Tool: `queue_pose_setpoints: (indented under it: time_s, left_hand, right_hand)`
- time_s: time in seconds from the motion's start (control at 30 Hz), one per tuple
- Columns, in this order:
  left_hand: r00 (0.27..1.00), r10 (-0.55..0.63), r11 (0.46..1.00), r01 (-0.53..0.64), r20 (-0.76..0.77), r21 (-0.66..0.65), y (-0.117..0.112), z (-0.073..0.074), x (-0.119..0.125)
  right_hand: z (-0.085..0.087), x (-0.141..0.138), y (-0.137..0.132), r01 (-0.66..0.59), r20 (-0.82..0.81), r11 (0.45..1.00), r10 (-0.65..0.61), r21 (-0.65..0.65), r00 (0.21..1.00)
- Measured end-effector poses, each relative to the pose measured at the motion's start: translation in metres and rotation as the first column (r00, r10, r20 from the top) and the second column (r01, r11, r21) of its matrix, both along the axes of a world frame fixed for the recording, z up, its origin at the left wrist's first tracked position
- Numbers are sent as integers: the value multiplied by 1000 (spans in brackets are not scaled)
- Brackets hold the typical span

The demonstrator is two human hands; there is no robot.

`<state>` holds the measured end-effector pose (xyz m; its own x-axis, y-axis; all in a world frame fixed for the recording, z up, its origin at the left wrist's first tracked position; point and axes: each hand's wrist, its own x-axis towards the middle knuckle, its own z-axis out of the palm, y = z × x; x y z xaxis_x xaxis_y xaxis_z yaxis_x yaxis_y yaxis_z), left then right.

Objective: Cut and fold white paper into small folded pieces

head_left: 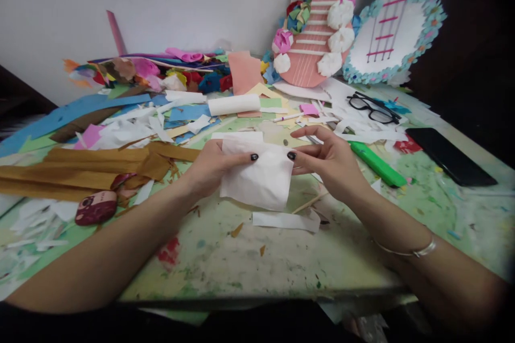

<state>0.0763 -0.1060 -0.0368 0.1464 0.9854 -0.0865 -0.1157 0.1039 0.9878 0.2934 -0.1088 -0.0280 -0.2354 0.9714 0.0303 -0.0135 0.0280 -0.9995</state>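
A thin square of white crepe paper (257, 177) is held up just above the table in front of me. My left hand (213, 166) grips its left side, thumb on top and fingers hidden behind. At the upper right corner, my right hand (330, 158) pinches the sheet with the thumb, its other fingers partly spread behind. Below the sheet lies a white paper strip (285, 221), along with a thin wooden stick (309, 201). Beyond my hands rests a white paper roll (234, 104).
Right of my hands lie a green cutter (378, 163), a black phone (450, 155) and eyeglasses (374, 107). Brown crepe paper (80, 169) and a maroon case (96, 208) are at left. Two decorated paper guitars (309, 48) lean on the wall behind scattered scraps.
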Motion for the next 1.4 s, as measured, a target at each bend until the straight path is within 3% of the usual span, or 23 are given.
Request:
queue_pose_setpoints:
  time_s: [0.23,0.43,0.57,0.93,1.4]
  left_hand:
    - [1000,20,1000,-20,-4,5,3,-2,-1]
    - [996,85,996,-84,28,-17,6,-4,-1]
    - [992,126,989,-124,21,-82,7,-5,0]
    - [992,52,990,-36,117,-133,10,-10,-3]
    - [996,30,977,-11,89,-211,12,-10,-5]
  right_hand:
    - [-8,-2,0,-155,-4,971,157,-181,988]
    - [-9,-7,-3,-209,-1,947,216,-245,976]
    - [-12,-7,-2,-194,8,951,202,-243,979]
    - [-18,-6,3,-111,37,959,125,-259,991]
    - [-23,-4,7,-1,89,978,20,-211,996]
